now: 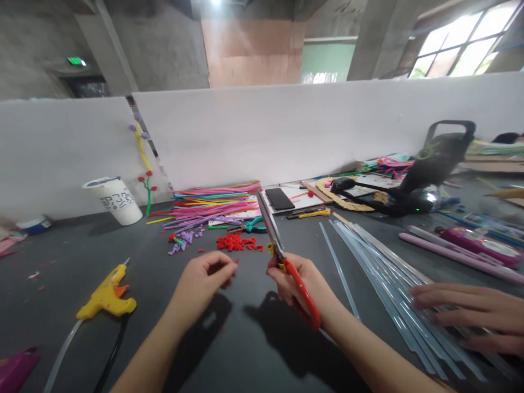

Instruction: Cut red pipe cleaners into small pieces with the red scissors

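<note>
My left hand [208, 278] is closed in a pinch above the dark table, with a tiny reddish bit showing at its fingertips. To its right, my right hand [297, 275] grips red-handled scissors [301, 286], blades pointing up and away. A small yellow piece [271, 249] shows beside the scissors' pivot, near my right fingers. Beyond both hands lies a pile of red fuzzy pieces [235, 242], and left of it are purple pieces [184, 241].
A yellow glue gun [107, 295] lies at left, below a white cup [117, 202]. Behind are colourful fuzzy stems [213, 204], pliers [254, 225] and a phone [280, 199]. Clear glue sticks [380, 273] lie right, under another person's hand [470, 314].
</note>
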### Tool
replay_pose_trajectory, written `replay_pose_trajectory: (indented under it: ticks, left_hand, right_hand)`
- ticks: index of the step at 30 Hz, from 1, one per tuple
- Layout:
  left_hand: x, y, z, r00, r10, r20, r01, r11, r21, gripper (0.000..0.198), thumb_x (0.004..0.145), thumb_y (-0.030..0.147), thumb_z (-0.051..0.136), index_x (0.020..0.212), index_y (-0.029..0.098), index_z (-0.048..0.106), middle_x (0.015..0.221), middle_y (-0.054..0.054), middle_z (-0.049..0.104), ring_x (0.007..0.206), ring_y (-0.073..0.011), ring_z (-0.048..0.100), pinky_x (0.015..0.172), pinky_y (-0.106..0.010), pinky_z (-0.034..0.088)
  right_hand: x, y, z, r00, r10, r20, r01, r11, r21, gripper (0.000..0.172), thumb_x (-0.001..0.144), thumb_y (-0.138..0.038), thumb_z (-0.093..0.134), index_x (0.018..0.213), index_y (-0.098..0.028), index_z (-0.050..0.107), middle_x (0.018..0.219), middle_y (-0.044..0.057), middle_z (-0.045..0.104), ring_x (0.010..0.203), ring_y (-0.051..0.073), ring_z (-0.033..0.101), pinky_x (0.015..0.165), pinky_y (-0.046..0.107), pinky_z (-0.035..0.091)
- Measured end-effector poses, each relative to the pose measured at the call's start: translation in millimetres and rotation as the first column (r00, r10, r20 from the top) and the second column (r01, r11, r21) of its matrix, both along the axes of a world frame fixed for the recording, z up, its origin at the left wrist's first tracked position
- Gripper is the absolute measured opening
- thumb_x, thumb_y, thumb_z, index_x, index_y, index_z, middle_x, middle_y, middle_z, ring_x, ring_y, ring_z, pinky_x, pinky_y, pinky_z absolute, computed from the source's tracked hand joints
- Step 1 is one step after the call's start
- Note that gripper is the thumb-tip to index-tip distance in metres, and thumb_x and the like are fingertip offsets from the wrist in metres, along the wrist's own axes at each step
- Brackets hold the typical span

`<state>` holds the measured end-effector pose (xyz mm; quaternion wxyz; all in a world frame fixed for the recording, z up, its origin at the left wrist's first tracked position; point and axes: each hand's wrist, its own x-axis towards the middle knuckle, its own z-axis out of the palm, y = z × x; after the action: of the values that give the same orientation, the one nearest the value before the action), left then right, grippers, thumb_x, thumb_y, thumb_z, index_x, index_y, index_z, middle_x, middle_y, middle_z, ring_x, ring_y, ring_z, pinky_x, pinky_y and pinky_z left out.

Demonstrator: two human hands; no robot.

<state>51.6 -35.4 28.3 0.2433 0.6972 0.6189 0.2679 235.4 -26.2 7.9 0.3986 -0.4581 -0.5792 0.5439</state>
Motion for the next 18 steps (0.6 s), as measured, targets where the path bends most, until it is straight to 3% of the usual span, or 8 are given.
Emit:
replay_pose_trajectory:
  ticks: [3, 6, 11, 18]
  left_hand:
    - [-30.2, 18.0, -3.8, 0.968, 0.134, -0.214, -0.11, 0.987, 0.12, 0.019, 0.075, 0.031, 0.042, 0.065, 0.02, 0.055, 0.071, -0.002, 0.058, 0.07, -0.0184, 0.052, 0.061, -0.027, 0.036]
    - [-46.0, 28.1, -13.0, 0.933, 0.127, -0.336, -0.096, 0.99, 0.108, 0.015, 0.071, 0.024, 0.045, 0.06, 0.02, 0.056, 0.068, -0.002, 0.055, 0.064, -0.0177, 0.052, 0.057, -0.027, 0.033]
    - [-46.8, 30.3, -22.7, 0.887, 0.108, -0.449, -0.075, 0.993, 0.09, 0.018, 0.072, 0.019, 0.042, 0.063, 0.019, 0.058, 0.071, -0.004, 0.056, 0.066, -0.0181, 0.053, 0.057, -0.027, 0.032]
    - [-46.1, 32.7, -22.3, 0.865, 0.108, -0.491, -0.106, 0.994, 0.03, 0.022, 0.073, 0.019, 0.042, 0.064, 0.019, 0.062, 0.077, -0.005, 0.062, 0.073, -0.0179, 0.056, 0.063, -0.025, 0.035]
  right_hand:
    - [2.6, 6.6, -3.5, 0.999, -0.051, 0.014, 0.051, 0.999, 0.017, 0.012, 0.068, -0.028, 0.051, 0.062, -0.018, 0.047, 0.035, -0.01, 0.036, 0.03, 0.006, 0.036, 0.035, 0.017, 0.031]
    - [4.1, 10.1, -7.5, 0.997, -0.07, 0.027, 0.07, 0.997, 0.015, 0.012, 0.069, -0.029, 0.05, 0.063, -0.018, 0.047, 0.035, -0.01, 0.036, 0.029, 0.006, 0.035, 0.034, 0.018, 0.032]
    - [6.5, 9.9, -9.8, 0.995, -0.077, 0.057, 0.077, 0.997, 0.007, 0.012, 0.067, -0.027, 0.051, 0.06, -0.019, 0.046, 0.037, -0.01, 0.037, 0.029, 0.006, 0.037, 0.032, 0.017, 0.029]
    - [8.6, 12.1, -11.1, 0.995, -0.086, 0.056, 0.087, 0.996, -0.008, 0.009, 0.064, -0.024, 0.052, 0.06, -0.019, 0.046, 0.036, -0.011, 0.036, 0.029, 0.006, 0.038, 0.032, 0.016, 0.028]
